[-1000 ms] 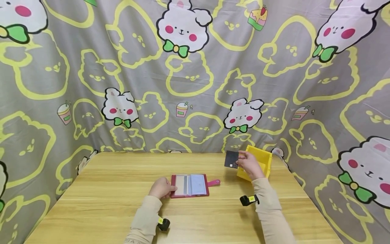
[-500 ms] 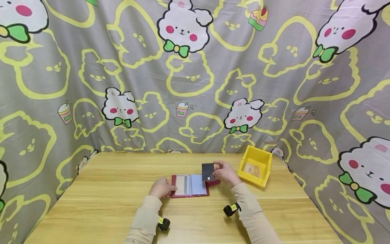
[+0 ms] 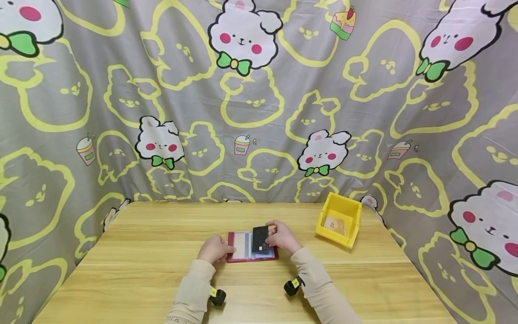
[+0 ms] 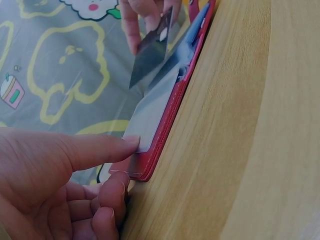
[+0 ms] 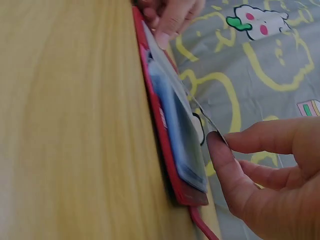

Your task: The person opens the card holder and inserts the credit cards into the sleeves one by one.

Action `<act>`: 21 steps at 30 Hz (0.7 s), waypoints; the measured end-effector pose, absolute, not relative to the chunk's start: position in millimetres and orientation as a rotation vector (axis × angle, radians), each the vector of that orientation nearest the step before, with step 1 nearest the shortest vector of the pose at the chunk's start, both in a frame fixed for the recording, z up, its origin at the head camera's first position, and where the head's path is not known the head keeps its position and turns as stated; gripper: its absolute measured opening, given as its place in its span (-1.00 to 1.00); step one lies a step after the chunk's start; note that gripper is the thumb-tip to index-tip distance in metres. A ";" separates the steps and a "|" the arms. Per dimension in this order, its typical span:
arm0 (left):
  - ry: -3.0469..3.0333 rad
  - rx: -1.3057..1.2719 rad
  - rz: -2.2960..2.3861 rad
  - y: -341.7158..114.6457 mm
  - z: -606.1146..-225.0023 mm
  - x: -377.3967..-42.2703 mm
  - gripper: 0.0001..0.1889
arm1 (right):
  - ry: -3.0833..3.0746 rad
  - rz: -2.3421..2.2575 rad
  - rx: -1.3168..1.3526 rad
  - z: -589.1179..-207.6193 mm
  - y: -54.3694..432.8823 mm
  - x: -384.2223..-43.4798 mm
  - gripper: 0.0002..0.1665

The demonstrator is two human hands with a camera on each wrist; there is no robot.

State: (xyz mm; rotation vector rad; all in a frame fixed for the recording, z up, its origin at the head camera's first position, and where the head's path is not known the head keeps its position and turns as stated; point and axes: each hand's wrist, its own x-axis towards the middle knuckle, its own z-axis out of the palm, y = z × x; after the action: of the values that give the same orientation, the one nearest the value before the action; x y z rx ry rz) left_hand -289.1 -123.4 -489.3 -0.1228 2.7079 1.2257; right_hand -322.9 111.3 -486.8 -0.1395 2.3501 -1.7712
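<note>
A red card holder (image 3: 276,254) lies spread on the table, with clear plastic sleeves inside and a strap on its right side. My left hand (image 3: 215,249) grips its left edge; in the left wrist view the thumb (image 4: 107,150) presses on the pale left sleeve, fingers curled at the edge. My right hand (image 3: 284,236) pinches a black card (image 3: 260,239) by its right edge between thumb and fingers. The card is tilted over the right-hand sleeves (image 5: 175,135). Whether its lower end touches them, I cannot tell.
A yellow plastic bin (image 3: 349,207) stands at the back right of the wooden table (image 3: 162,234), with a pale brownish card (image 3: 335,225) in it. Behind the table hangs a grey patterned curtain (image 3: 259,112).
My right hand has carried the black card leftward from beside the yellow bin to above the right half of the card holder. My left hand has stayed in place.
</note>
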 end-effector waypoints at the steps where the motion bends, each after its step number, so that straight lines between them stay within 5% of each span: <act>1: 2.706 -0.127 1.227 -123.3 -489.5 -289.4 -0.64 | 2.355 -1.768 -0.149 -487.6 110.0 -322.7 -0.27; 21: 2.712 -0.122 1.238 -122.9 -491.3 -289.0 -0.64 | 2.394 -1.697 -0.116 -493.5 99.4 -317.9 -0.33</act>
State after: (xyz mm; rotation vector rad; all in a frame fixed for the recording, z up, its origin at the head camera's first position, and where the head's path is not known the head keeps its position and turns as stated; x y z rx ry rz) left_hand -289.0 -122.9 -491.3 -0.1224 2.7120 1.2376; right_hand -317.9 99.4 -493.5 -0.1164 2.3937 -1.6969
